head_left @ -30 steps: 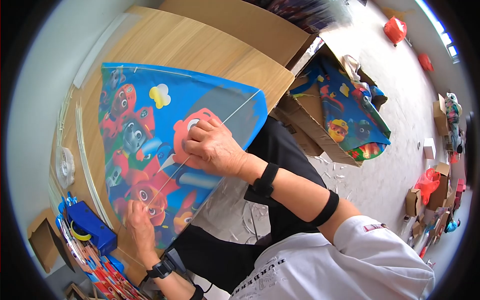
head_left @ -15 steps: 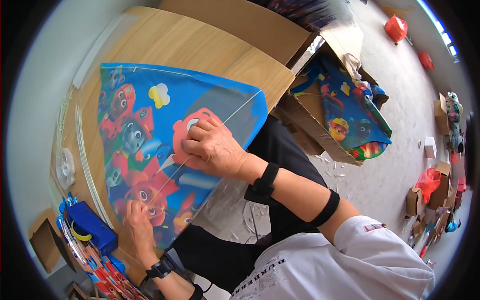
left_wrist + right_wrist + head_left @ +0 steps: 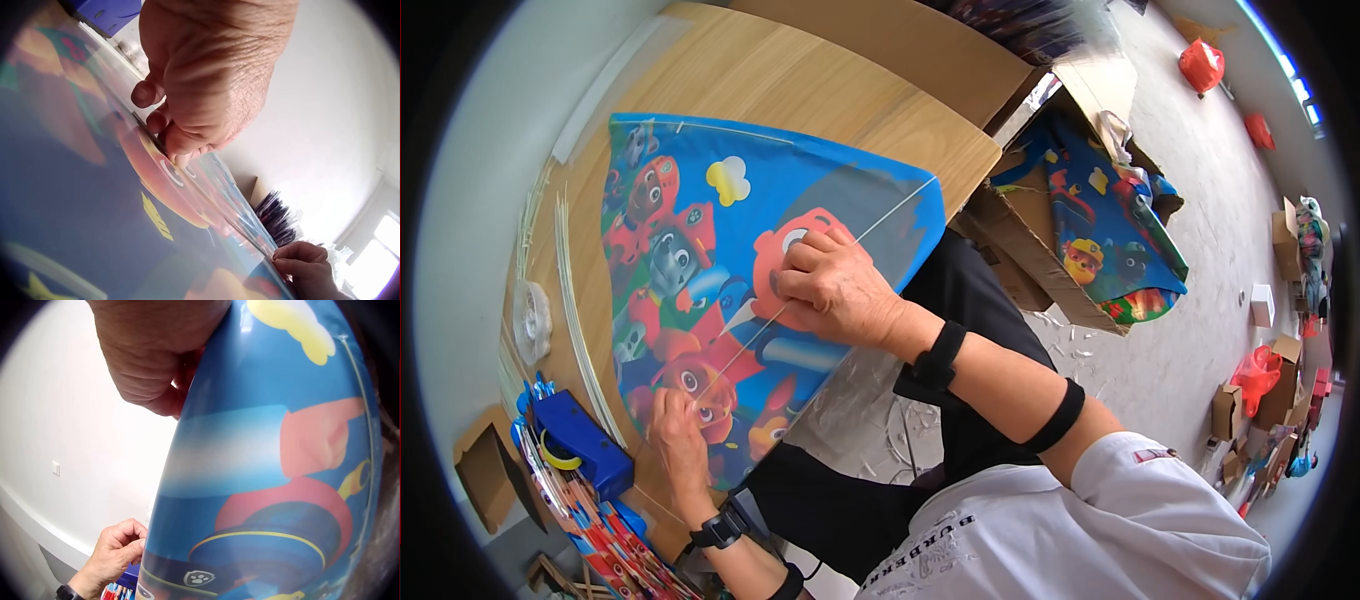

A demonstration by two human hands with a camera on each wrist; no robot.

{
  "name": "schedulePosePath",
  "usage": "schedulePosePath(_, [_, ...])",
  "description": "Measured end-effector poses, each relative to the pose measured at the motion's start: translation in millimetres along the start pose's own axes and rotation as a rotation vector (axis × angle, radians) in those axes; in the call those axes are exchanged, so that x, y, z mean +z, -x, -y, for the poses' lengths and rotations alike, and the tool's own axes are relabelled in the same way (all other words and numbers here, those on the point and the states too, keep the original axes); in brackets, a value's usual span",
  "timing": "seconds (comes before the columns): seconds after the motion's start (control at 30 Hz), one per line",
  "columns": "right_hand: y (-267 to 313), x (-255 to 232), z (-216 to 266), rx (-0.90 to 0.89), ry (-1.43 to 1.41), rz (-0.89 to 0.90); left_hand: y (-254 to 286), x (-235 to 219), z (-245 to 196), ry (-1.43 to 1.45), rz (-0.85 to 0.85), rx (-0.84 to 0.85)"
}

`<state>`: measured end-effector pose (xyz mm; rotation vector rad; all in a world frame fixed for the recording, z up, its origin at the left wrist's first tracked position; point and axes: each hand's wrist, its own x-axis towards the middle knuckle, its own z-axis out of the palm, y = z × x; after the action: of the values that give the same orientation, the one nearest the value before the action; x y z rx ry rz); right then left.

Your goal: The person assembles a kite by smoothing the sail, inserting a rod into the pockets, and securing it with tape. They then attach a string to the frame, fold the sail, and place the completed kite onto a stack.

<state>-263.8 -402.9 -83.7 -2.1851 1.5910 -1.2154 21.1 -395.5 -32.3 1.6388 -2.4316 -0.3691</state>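
Observation:
A printed blue sheet with cartoon figures lies over the wooden table, a thin pale rod running diagonally across it. Near the rod's lower left part, the left hand pinches it with the sheet; the left wrist view shows the thumb and fingers of this hand on the rod. Farther up the rod, the right hand grips it with curled fingers. In the right wrist view the sheet bulges beside the right hand, whose fingertips are partly hidden.
Thin rods and a tape roll lie along the table's left side, with a blue case below them. An open carton holding printed sheets stands on the right. Scraps litter the floor.
In the head view the whole scene has shifted slightly right and up. Both hands keep their hold on the rod and sheet, with little visible movement.

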Motion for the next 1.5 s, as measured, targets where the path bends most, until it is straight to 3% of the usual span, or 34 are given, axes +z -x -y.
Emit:
schedulePosePath(0.2, [-2,1,-3,-0.011,-0.105,-0.029,1,-5,-9,-0.072,0.033,-0.079])
schedulePosePath(0.33, [-3,-1,-2,-0.008,-0.112,0.017,8,5,-23,-0.123,-0.131,-0.033])
schedulePosePath(0.47, [0,-8,-9,0.008,-0.363,-0.008,15,15,-51,-0.136,-0.216,-0.032])
schedulePosePath(0.8, [7,-20,-7,0.017,0.026,-0.024,25,43,-74,-0.162,-0.055,-0.017])
schedulePosePath(1.5, [-4,6,-2,0.000,0.036,0.066,18,53,-74,-0.141,-0.071,-0.104])
